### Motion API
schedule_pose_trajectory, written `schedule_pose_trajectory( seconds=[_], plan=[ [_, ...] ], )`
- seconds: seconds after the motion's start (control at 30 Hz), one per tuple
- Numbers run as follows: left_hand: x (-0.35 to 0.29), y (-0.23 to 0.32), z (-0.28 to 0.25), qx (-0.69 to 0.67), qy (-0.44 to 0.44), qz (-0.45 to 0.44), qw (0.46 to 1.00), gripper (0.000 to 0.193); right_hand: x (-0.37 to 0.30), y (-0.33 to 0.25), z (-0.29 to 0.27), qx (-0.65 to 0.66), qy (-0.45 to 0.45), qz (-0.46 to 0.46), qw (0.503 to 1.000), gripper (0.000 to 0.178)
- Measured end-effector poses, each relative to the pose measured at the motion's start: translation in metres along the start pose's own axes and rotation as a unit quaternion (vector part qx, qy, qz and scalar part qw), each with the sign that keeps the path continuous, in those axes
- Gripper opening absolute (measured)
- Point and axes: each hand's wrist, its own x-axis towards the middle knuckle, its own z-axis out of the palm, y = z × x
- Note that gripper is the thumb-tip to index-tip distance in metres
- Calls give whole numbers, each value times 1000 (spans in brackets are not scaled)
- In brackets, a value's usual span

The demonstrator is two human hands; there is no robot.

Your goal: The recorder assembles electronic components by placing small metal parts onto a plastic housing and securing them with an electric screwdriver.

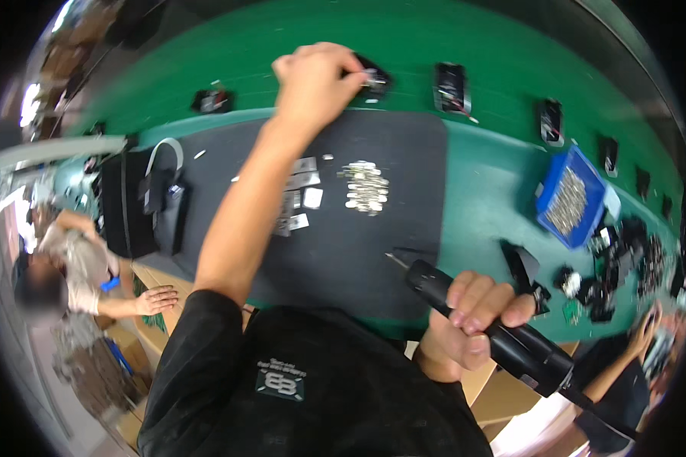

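Note:
My left hand (316,84) is stretched out across the table to the green belt, its thumb and fingers closed on the edge of a small black plastic housing (377,82). Part of that housing is hidden behind the fingers. In my right hand (476,320), near the front edge of the table, is a black electric screwdriver (529,354), my fingers wrapped round its body. Its bit points up and left over the dark mat (404,152). On the mat lie a cluster of small shiny metal pieces (367,188) and, beside my left forearm, several white and grey square pieces (312,198).
More black housings (452,87) sit along the green belt (503,61). A blue bin (545,183) of small metal parts stands at right, near loose black parts (625,251). A black box-like stand (126,206) is at left. People sit on both sides.

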Motion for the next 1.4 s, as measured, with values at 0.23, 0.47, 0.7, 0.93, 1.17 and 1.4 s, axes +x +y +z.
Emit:
schedule_pose_trajectory(
  seconds=[0.23,0.47,0.7,0.93,1.17,1.4],
  plan=[
    [11,11,23,-54,-24,11,998,13,-6,2,-15,13,16,-65,998,41],
    [-32,13,-54,-178,51,104,977,9,-5,5,-18,4,11,-49,999,39],
    [-129,18,-92,-147,-60,303,940,13,-1,2,-28,-7,39,-51,998,37],
    [-155,37,-72,-179,-63,383,904,13,-2,-4,-25,-26,44,-51,997,37],
    [-181,19,-97,-258,-82,53,961,23,1,16,-12,10,20,-44,999,43],
    [-184,29,-88,-259,-108,38,959,18,1,10,-8,0,1,-16,1000,41]
  ],
)
